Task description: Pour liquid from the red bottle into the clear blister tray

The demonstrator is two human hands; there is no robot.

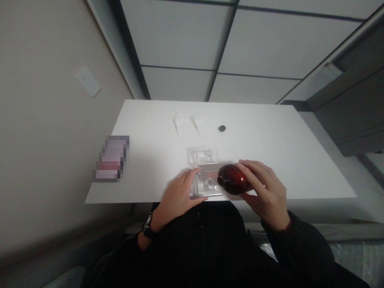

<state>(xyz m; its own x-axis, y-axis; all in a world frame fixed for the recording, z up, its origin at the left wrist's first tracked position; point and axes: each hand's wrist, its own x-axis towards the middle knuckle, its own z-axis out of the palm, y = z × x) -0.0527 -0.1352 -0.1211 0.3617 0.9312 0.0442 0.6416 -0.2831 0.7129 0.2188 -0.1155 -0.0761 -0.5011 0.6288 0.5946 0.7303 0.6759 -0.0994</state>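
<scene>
Fingers of the left hand (177, 193) pinch the left end of the near clear box (209, 188); fingers of the right hand (270, 194) are wrapped around a red bottle (234, 180), tilted, its mouth at the box's right end. Far left of the near clear box, a socket plate (88, 81) sits on the wall (45, 120), and a pixelated slab (113, 158), unreadable, lies along the left edge of the table (150, 168). Beyond the box, slightly left, lie two pale dropper-like pieces (195, 123). A far clear box (207, 155) crowds just behind it. Beyond and a little right lies a small dark disc (222, 128). The bottle blocks part of the near clear box's right edge. Well to its right hangs a grey cabinet (349, 104).
</scene>
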